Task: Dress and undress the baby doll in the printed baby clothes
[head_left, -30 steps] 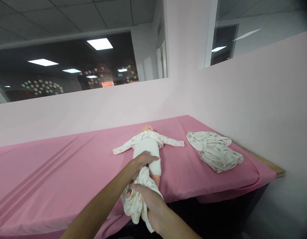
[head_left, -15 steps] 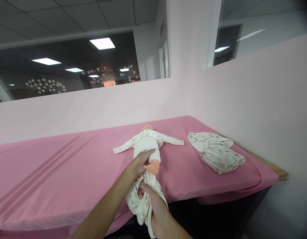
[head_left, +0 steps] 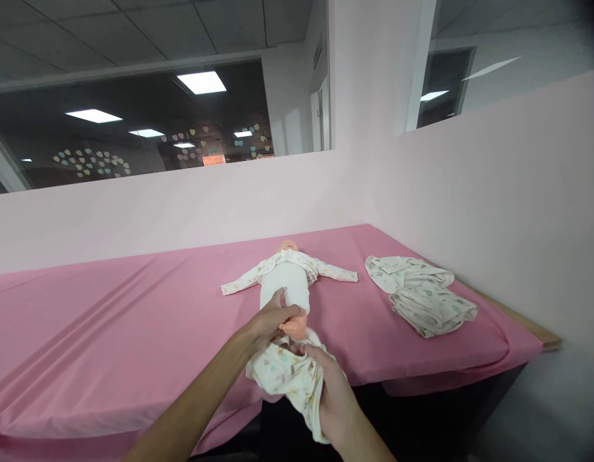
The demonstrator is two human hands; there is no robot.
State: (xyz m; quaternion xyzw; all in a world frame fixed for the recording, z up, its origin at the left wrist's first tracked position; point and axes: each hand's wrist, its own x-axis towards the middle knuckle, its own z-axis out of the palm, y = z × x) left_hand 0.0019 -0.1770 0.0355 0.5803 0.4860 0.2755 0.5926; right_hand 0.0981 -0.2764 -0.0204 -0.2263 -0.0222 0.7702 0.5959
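Note:
A baby doll [head_left: 284, 282] lies on its back on the pink-covered table, its head toward the wall. Its patterned long-sleeved top is bunched up at the chest with both sleeves spread sideways, and a white layer covers the belly. My left hand [head_left: 270, 319] is closed around the doll's bent lower leg [head_left: 297, 328]. Just below, at the table's front edge, my right hand [head_left: 332, 388] grips patterned white baby pants [head_left: 287, 374], gathered up near the doll's foot. Some of the right fingers are hidden in the cloth.
Folded patterned baby clothes [head_left: 431, 301] lie on the right of the table. The pink cloth [head_left: 133, 333] hangs over the front edge, with dark space beneath. White walls with windows [head_left: 133, 122] enclose the back and right.
My right hand has moved up and right with the pants, whose opening now sits closer to the doll's foot. The left fingers have shifted over the leg.

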